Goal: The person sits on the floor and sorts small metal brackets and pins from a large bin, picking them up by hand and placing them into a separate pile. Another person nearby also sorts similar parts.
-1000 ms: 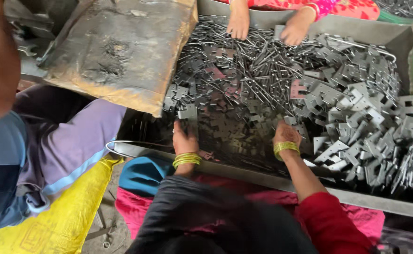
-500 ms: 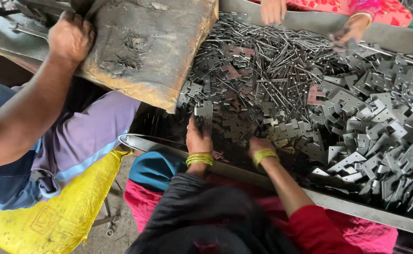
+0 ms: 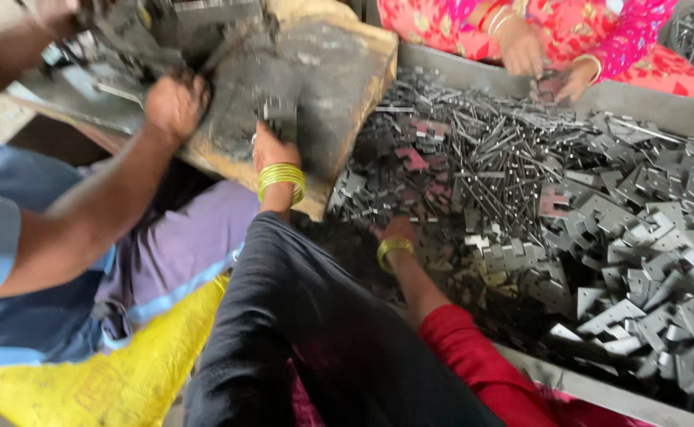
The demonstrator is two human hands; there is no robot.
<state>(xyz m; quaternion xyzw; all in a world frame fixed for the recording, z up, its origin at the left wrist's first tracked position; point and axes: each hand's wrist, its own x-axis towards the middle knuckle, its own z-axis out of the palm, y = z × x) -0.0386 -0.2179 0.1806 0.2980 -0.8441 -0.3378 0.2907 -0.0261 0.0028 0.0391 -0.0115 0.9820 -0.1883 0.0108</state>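
My left hand (image 3: 276,152), with green-yellow bangles on the wrist, is raised against the underside of a dirty brown sack (image 3: 339,71). A blurred grey metal piece (image 3: 280,109) shows just above its fingers. My right hand (image 3: 395,232), also bangled, rests low in a heap of flat grey stamped metal parts (image 3: 600,237), its fingers buried among them. The grip of either hand is hidden or blurred.
Another person's bare arm reaches in from the left, with a hand (image 3: 174,103) gripping the sack. A person in pink sits across, hands (image 3: 521,51) at the heap's far edge. The parts lie in a grey metal tray (image 3: 600,389). A yellow bag (image 3: 109,387) lies lower left.
My left hand has lifted out of the parts heap up to the sack. The other person's hand has moved right along the sack. My right hand stays in the heap.
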